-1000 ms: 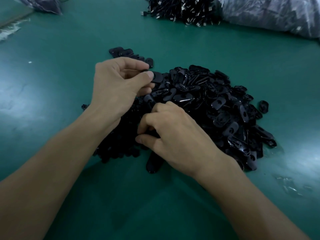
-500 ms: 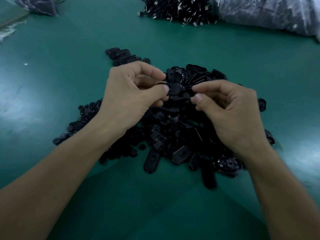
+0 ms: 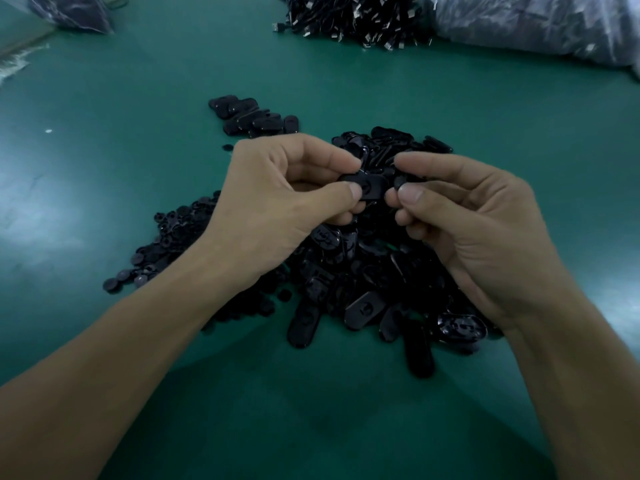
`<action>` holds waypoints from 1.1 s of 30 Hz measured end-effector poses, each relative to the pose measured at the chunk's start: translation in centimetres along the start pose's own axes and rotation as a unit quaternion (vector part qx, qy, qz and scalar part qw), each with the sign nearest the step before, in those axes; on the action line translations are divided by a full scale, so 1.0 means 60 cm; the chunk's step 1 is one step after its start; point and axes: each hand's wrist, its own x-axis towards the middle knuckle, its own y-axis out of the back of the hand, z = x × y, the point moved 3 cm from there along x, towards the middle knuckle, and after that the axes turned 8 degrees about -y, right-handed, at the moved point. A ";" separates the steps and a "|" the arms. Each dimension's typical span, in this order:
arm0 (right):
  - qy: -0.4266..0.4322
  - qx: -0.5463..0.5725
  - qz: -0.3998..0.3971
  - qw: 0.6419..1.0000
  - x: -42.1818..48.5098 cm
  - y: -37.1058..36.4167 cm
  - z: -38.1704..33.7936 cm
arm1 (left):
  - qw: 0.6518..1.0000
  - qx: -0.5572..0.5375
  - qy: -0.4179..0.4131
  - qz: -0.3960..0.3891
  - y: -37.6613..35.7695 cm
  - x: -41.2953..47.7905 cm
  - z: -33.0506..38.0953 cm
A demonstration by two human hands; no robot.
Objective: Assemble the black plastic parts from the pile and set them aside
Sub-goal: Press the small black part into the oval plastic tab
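**Head view: two parts held end to end above the pile**

The green table [image 3: 104,202] carries the main pile of black plastic parts [image 3: 363,271] at centre frame. The pile lies directly below both hands, probably so that the next piece is a short reach away. A flatter spread of small round parts [image 3: 166,237] lies along the pile's left edge. A short row of oval pieces [image 3: 249,114] sits apart toward upper centre (judged to be finished units, set clear so they cannot mix back in).

The left hand [image 3: 277,202] pinches an oval plate [image 3: 370,185] between thumb and curled fingers, with its flat face toward the camera, presumably to present its socket. The right hand [image 3: 467,220] pinches a small round piece [image 3: 400,183] between thumb and forefinger, with its other fingers curled in. The piece is just beside the plate's right end and appears not yet seated, so the joining step seems to be at hand.
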 end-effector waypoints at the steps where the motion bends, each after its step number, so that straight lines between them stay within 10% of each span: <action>1: 0.001 -0.001 -0.001 1.000 0.000 0.000 -0.001 | 1.000 -0.004 -0.001 -0.002 -0.001 0.000 0.000; 33: 0.045 -0.060 0.052 0.996 -0.010 -0.011 -0.005 | 1.000 0.013 0.002 -0.007 -0.009 0.000 0.000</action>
